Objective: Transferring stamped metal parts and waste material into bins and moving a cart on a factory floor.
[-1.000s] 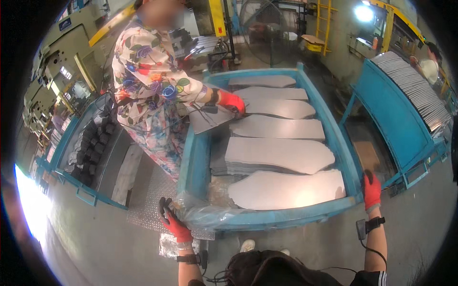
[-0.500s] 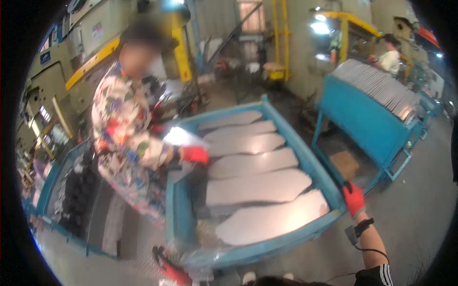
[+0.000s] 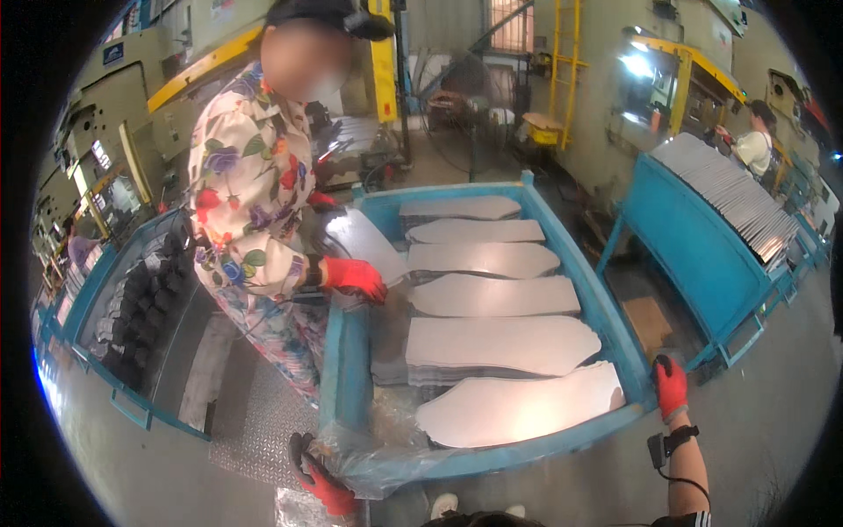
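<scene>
My left hand [image 3: 321,483], in a red glove with black fingers, hovers by the near left corner of a blue metal bin [image 3: 575,422]. Its fingers are apart and bent, holding nothing visible. Beside the near right corner is my right hand [image 3: 671,388], gloved alike; its fingertips are partly turned from view, so grip or contact is unclear. Stacks of flat grey metal plates [image 3: 500,342] lie in rows inside the bin. Across its left side a co-worker in a floral jacket [image 3: 250,189] holds a shiny plate [image 3: 362,246] in red gloves [image 3: 356,277].
Clear plastic film [image 3: 386,457] hangs over the bin's near left edge. A blue rack [image 3: 689,241] of upright plates [image 3: 724,189] stands at right, a cardboard sheet [image 3: 647,323] beneath. Another bin [image 3: 114,400] with dark parts is at left. Another person [image 3: 753,145] works far right.
The view has shifted, so the bin and co-worker appear farther right. The co-worker still holds the plate. My hands keep about the same places beside the near corners.
</scene>
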The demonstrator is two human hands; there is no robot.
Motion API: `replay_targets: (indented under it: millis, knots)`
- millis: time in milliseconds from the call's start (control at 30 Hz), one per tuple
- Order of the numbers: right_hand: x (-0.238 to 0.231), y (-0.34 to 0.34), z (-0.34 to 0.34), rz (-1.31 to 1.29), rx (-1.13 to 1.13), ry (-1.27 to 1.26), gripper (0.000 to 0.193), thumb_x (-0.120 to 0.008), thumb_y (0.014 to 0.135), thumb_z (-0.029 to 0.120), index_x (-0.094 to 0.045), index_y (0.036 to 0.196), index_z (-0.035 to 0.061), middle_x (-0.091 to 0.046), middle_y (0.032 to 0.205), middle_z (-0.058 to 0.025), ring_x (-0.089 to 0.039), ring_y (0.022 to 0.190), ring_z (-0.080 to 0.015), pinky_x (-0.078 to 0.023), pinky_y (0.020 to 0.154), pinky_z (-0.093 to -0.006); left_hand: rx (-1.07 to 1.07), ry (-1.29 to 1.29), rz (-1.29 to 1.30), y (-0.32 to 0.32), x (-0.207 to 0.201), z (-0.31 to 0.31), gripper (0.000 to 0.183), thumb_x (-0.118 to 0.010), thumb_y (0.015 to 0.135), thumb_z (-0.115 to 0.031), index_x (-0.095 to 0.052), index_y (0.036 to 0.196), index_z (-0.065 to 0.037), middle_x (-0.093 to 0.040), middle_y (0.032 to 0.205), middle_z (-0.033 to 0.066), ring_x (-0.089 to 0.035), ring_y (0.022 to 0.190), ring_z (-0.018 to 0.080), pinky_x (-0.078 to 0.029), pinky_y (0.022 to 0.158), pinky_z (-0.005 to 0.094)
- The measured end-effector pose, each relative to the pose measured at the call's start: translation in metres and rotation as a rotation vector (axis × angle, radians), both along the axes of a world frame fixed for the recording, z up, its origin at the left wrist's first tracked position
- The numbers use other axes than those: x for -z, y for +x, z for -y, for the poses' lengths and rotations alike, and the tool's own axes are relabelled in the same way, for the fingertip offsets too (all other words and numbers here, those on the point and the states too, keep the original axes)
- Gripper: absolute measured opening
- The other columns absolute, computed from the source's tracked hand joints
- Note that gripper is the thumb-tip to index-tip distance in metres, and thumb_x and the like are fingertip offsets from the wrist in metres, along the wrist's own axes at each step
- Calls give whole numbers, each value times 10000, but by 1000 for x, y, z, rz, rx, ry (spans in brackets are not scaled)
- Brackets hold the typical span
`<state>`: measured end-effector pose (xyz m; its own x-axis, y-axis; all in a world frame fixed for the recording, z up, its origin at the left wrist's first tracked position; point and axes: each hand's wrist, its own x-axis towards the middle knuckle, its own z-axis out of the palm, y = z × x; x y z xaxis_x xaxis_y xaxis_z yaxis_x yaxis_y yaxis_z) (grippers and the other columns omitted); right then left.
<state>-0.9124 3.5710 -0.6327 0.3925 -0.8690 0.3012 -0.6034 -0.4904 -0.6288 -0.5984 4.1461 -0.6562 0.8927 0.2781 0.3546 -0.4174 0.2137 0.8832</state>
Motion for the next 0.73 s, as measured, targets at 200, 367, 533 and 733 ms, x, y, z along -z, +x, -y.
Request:
replay_targets:
  millis: [200, 367, 533, 733]
  knots:
    - [-8, 2, -2, 112, -27, 99, 337, -570, 899, 251, -605, 1146, 25, -639, 1072, -205, -592, 1003, -372, -460, 857, -415, -51, 132, -49, -16, -14, 13, 527, -407, 977, -365, -442, 1310, 42, -543, 1239, 184, -507, 1151, 278, -378, 991, 413]
    - [-12, -1, -2, 63, 21, 92, 364, -575, 896, 278, -604, 1164, 34, -635, 1084, -204, -584, 1024, -370, -460, 872, -409, -75, 357, -51, -20, -18, 15, 527, -324, 993, -379, -432, 1349, -6, -494, 1312, 166, -467, 1212, 277, -317, 1060, 431]
    - [-31, 3, -13, -8, 9, -6, 435, -562, 902, 351, -579, 1211, 46, -624, 1115, -203, -582, 1037, -365, -455, 889, -423, -73, 314, -53, -24, -34, 21, 457, -447, 980, -248, -399, 1368, -12, -477, 1317, 155, -468, 1210, 270, -324, 1071, 411]
    - [-47, 11, -20, -86, -66, 72, 480, -573, 875, 383, -558, 1238, 69, -632, 1113, -194, -599, 1030, -332, -457, 894, -419, -403, 719, -154, -51, -73, 41, 624, -563, 936, -324, -311, 1427, -33, -255, 1504, 130, -291, 1365, 240, -263, 1119, 405]
